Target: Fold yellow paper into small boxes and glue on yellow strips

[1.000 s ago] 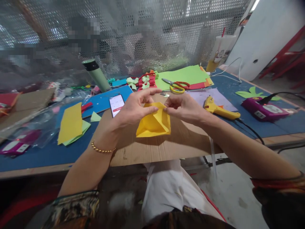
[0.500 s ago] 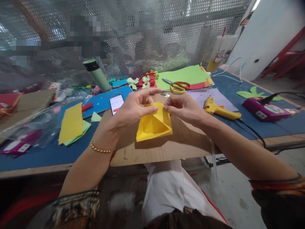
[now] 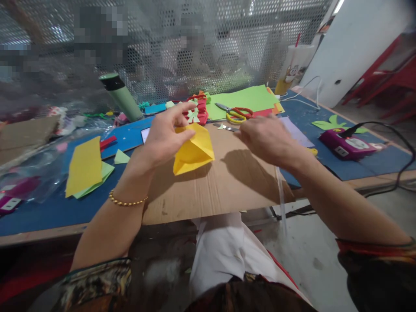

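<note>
Yellow paper (image 3: pixel 195 151) hangs with its upper edge pinched in the left hand (image 3: pixel 164 134); a light pinch should spare the folds. Rightward, the right hand (image 3: pixel 264 136) meets a metal strip (image 3: pixel 230 128), its hold unclear.

The folded yellow paper (image 3: pixel 195 151) is looking matt and smooth between its crisp creases. Brown cardboard (image 3: pixel 201 190) is showing a dull, faintly ridged face. The scissors (image 3: pixel 230 111) are pairing smooth metal blades with plastic-looking handles. The beaded bracelet (image 3: pixel 128 203) is gleaming (polished metal, by its look), clear plastic film (image 3: pixel 50 173) is glinting in wrinkles, the purple socket block (image 3: pixel 339 141) is showing hard plastic, and white trousers (image 3: pixel 217 247) are creasing as matt cloth.
</note>
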{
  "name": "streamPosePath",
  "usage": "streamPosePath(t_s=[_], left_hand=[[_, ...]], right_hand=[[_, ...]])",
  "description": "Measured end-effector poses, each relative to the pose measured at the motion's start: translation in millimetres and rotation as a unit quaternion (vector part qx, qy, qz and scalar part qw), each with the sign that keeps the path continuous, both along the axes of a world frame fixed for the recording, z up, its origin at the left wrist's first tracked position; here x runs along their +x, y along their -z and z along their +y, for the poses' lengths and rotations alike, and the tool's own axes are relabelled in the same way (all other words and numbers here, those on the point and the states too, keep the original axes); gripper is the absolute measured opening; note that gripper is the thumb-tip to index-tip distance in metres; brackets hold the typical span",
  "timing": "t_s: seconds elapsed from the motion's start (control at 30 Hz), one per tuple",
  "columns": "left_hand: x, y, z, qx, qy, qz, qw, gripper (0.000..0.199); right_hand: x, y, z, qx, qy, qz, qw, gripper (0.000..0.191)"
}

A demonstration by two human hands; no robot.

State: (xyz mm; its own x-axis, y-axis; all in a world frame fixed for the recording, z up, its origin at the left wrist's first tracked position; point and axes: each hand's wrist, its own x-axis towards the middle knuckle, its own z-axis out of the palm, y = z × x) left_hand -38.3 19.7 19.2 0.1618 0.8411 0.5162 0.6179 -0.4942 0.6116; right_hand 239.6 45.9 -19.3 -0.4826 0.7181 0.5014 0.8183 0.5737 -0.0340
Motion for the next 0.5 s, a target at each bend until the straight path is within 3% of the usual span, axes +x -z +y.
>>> streamPosePath(t_s=[0.07,0.17,0.3,0.43,0.5], left_hand=[[-4.5,0.5,4.5,0.033,-0.018,0.001,0.999,0.061],[-5.7,0.7,5.9,0.034,-0.015,0.004,0.999,0.061],[-1.5,1.3,3.6,0.031,-0.014,0.019,0.999,0.062],[0.2,2.1,4.7,0.023,-0.013,0.035,0.999,0.067],[0.2,1.7,5.5,0.022,-0.012,0.042,0.999,0.069]], right_hand=[[0.7,11.3,-6.1,0.009,-0.030,-0.166,0.986,0.046],[-0.1,27.7,-11.9,0.008,-0.079,-0.259,0.963,0.060],[0.3,31.8,-14.5,0.020,-0.140,-0.261,0.955,0.062],[5.7,22.8,-27.1,0.017,-0.186,-0.232,0.955,0.055],[14.9,15.5,-35.0,-0.023,-0.227,-0.184,0.956,0.049]])
